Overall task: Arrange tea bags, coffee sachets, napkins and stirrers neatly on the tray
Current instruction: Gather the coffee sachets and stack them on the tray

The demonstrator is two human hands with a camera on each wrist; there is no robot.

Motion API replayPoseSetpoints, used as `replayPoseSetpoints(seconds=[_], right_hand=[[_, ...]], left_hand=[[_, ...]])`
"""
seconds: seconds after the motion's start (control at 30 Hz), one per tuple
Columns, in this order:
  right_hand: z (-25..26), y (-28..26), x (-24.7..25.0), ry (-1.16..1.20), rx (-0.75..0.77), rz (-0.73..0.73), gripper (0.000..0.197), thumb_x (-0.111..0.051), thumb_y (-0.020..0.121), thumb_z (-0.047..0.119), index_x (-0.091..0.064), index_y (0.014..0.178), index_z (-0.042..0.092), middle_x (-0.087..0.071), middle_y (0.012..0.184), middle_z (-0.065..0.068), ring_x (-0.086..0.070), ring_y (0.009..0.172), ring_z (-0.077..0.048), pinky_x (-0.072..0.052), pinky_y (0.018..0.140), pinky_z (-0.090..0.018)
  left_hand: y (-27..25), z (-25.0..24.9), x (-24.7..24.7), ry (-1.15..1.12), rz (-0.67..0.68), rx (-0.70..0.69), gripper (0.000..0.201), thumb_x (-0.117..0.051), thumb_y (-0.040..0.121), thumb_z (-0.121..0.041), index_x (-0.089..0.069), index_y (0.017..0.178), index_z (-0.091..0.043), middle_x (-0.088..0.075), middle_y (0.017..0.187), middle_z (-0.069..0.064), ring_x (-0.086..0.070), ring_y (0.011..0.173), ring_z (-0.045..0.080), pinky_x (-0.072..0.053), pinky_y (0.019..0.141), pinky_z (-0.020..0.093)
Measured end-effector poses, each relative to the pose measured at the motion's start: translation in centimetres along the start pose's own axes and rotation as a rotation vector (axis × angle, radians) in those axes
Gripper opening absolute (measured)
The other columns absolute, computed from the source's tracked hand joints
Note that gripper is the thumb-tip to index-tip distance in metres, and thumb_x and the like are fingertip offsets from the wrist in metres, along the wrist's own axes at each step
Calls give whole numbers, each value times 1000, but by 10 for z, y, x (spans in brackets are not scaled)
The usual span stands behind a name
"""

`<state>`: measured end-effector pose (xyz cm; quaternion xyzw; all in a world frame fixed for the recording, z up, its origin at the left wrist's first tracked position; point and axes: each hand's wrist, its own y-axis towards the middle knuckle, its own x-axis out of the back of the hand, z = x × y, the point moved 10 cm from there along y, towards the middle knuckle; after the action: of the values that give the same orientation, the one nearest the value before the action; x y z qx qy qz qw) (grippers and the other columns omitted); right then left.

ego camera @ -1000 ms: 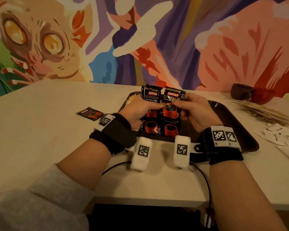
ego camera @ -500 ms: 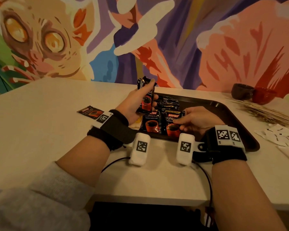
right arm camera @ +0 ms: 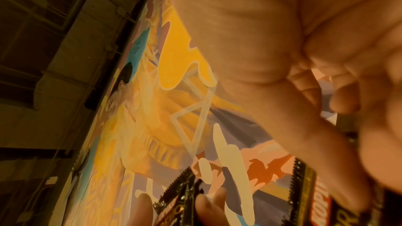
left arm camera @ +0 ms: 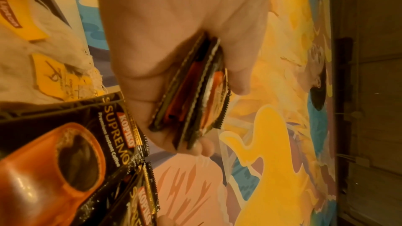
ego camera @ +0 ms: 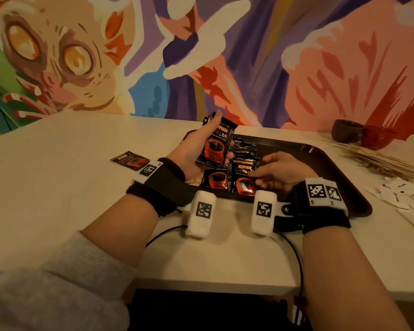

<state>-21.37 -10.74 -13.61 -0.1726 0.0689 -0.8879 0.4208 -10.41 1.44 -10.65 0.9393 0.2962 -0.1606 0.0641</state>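
Left hand lifts a small stack of coffee sachets above the tray; right hand rests on those lying in it.

A lone black-and-red coffee sachet lies on the white desk, left of the dark brown plastic tray. The left hand grips a stack of black coffee sachets upright, fingers curled round it; the left wrist view shows several edges but their number is unclear. Yellow-tagged tea bags sit at the tray's left end, hidden behind that hand in the head view. Two flat sachets lie at the tray's near edge, a dark heap behind them. The right hand covers the right one, fingers bent, thumb pressing; whether it pinches is unclear. Far right: thin wooden stirrers and white paper packets, cut off by the frame.
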Motion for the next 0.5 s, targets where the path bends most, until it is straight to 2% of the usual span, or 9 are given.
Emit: replayPoseSetpoints(seconds=[0.13, 0.23, 0.33, 0.43, 0.5], right_hand=[[17, -1, 17, 43, 167, -140, 46, -71, 82, 12, -43, 118, 11, -62, 89, -9, -57, 53, -13, -47, 42, -19], [38, -12, 14, 89, 339, -153, 24, -66, 86, 22, -55, 105, 12, -60, 85, -1, -53, 53, -10, -44, 49, -21], [49, -25, -2, 206, 422, -44, 10, -60, 89, 23, -60, 92, 13, -59, 74, 2, -50, 48, -6, -42, 47, -18], [57, -33, -15, 258, 482, 41, 9, -58, 89, 19, -62, 93, 11, -61, 75, 1, -50, 46, -6, -41, 44, -17], [62, -35, -19, 290, 523, 62, 6, -60, 88, 15, -63, 93, 14, -63, 74, 2, -50, 46, -6, -41, 43, -17]], left_hand=[[-3, -3, -5, -56, 34, -15, 30, -49, 95, -33, -59, 104, -7, -67, 82, 10, -64, 61, 21, -54, 56, 28], [-3, -7, -4, -15, 26, -47, 26, -50, 96, -25, -58, 107, -4, -70, 83, 10, -67, 63, 21, -57, 59, 28], [-4, -11, 1, 35, -17, -90, 29, -57, 93, -21, -61, 114, -2, -71, 94, 13, -70, 79, 23, -57, 71, 32], [-3, -12, 5, 83, -46, -130, 36, -63, 90, -21, -61, 120, -2, -68, 110, 19, -66, 98, 30, -53, 89, 41], [-1, -10, 5, 111, -39, -125, 37, -65, 88, -22, -62, 119, -2, -67, 112, 20, -66, 101, 31, -51, 92, 43]])
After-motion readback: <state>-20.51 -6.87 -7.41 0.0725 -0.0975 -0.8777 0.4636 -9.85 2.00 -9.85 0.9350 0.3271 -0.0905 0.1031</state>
